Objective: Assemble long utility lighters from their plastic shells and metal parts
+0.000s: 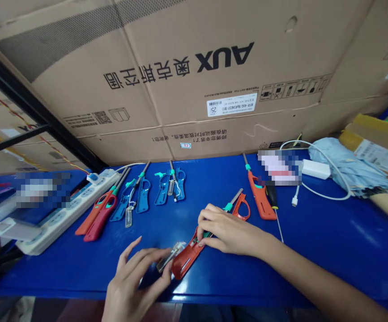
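Observation:
My right hand (225,230) pinches a red-orange utility lighter body (185,261) at the front of the blue table (314,250). Its green collar and metal tube point up and right. My left hand (135,279) holds a small metal and clear part (170,257) between thumb and fingers, just left of the lighter body and apparently not touching it. Behind the hands lie several blue lighter bodies (143,195) and red lighters (100,218). An orange lighter (260,197) lies to the right of my right hand.
A white power strip (66,210) lies along the left. A screwdriver (271,197), white charger (315,169) with cable, and folded pale-blue umbrella (351,167) sit at the right. A large cardboard AUX box (180,76) walls the table's far side. Blurred patches hide two spots.

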The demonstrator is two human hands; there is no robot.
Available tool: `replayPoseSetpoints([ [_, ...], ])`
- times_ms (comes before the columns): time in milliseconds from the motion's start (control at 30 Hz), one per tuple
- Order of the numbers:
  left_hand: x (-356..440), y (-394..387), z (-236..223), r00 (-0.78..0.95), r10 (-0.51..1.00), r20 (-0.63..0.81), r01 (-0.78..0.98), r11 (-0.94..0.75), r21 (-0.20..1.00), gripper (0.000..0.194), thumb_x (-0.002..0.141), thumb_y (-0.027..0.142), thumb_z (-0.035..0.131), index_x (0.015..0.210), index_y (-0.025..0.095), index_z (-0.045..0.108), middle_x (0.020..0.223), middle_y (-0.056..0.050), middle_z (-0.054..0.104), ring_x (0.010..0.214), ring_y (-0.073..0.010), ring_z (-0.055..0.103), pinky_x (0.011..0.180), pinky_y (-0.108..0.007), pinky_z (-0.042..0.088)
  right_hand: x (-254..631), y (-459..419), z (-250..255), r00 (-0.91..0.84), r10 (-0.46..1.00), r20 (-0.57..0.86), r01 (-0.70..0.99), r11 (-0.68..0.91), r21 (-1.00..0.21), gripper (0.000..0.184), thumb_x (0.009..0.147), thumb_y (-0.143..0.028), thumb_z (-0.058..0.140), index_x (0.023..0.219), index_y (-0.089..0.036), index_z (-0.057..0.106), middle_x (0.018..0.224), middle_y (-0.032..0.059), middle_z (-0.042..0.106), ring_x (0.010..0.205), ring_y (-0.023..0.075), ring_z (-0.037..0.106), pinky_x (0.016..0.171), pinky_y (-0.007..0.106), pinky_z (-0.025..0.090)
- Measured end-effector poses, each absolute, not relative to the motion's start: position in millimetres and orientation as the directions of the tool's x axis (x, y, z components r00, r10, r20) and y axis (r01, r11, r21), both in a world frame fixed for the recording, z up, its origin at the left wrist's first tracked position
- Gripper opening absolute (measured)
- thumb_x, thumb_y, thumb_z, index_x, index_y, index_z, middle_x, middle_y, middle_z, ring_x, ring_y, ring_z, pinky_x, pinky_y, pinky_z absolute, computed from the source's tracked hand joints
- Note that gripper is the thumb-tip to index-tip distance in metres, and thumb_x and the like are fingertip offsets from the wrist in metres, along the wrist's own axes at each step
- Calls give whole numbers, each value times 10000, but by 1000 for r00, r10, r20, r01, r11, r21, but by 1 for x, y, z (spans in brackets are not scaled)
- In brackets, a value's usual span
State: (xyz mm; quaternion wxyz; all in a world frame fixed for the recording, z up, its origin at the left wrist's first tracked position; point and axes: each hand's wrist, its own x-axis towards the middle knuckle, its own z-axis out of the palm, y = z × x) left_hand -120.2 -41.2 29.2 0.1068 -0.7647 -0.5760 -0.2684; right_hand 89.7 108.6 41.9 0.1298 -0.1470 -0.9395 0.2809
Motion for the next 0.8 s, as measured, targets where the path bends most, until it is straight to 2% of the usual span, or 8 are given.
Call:
replayPoseSetpoints([
  [233, -111, -38, 27, 235, 787, 571, 931, -351, 101, 205, 792, 214, 642, 990, 206, 590, 832, 19, 699, 716, -130, 659, 975, -380, 395, 90, 110, 36, -920, 348, 179, 202, 814, -544, 69, 866, -227, 590, 841, -174, 626, 924, 40, 593, 935, 179, 485, 791, 292, 427],
  [567, -108, -36, 22, 243, 796, 555, 921, -369, 126, 229, 783, 182, 644, 1004, 224, 605, 830, 21, 700, 711, -127, 658, 953, -389, 453, 91, 110, 39, -912, 359, 196, 198, 807, -557, 80, 883, -222, 563, 856, -178, 623, 918, 35, 607, 919, 166, 494, 791, 286, 424],
  [800, -105, -35, 23, 264, 774, 575, 919, -384, 94, 255, 766, 148, 655, 1009, 213, 619, 815, 22, 692, 703, -116, 658, 1038, -415, 369, 90, 110, 37, -914, 353, 199, 193, 812, -551, 97, 891, -232, 550, 860, -177, 624, 916, 39, 614, 916, 170, 494, 765, 280, 428],
])
